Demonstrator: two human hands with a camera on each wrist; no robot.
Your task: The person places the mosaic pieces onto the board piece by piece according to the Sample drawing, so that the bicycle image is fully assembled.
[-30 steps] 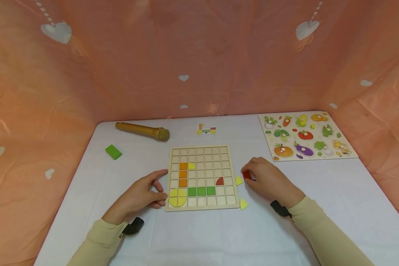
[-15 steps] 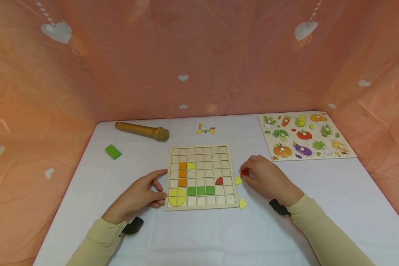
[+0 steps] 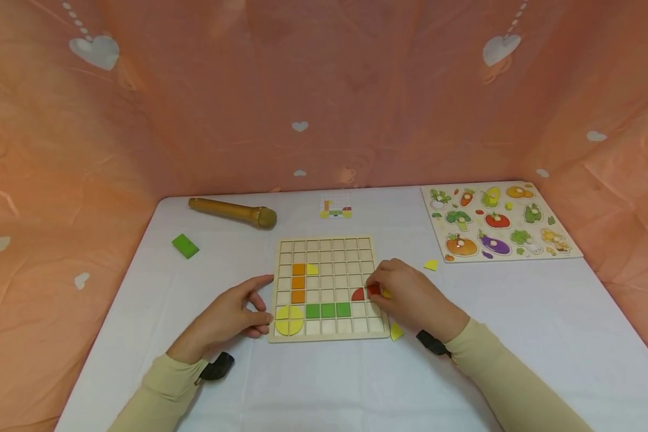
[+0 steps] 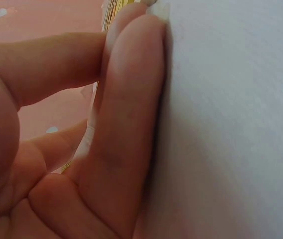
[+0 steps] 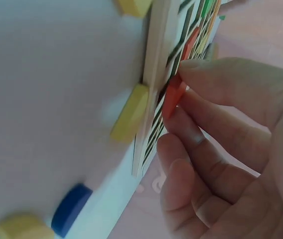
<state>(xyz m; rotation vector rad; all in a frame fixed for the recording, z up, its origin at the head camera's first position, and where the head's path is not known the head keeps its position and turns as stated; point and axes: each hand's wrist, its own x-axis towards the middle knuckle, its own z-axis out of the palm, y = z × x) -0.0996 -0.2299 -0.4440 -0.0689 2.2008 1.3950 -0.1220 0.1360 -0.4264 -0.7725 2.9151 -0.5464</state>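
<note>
While the right hand (image 3: 405, 294) pinches a red tile (image 5: 174, 97) over the right side of the wooden grid board (image 3: 326, 264), the left hand (image 3: 225, 315), loosely spread, touches its left edge. The board lies between them.

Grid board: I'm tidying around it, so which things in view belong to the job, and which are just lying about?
Likely in the job: grid board, left hand, right hand, red piece, loose yellow pieces, printed card.

Likely lying about: microphone, vegetable puzzle, perhaps green block.
</note>
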